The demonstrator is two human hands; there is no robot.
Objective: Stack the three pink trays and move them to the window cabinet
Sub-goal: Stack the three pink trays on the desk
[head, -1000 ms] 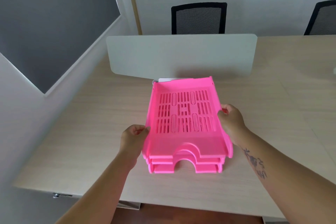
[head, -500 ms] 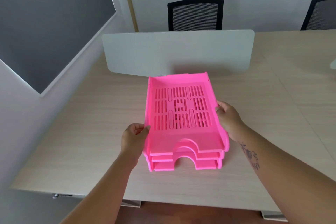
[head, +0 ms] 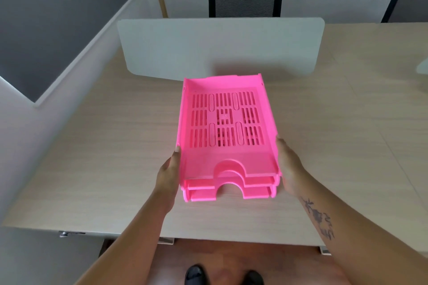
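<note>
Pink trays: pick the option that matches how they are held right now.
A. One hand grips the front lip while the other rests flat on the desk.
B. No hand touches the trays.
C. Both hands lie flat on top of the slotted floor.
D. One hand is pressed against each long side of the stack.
D: the left hand presses the left wall and the right hand the right wall of the stacked pink trays, above the desk.

Bright, even, soft daylight; faint shadows, slight overall blur, wide-angle bending at edges.
</note>
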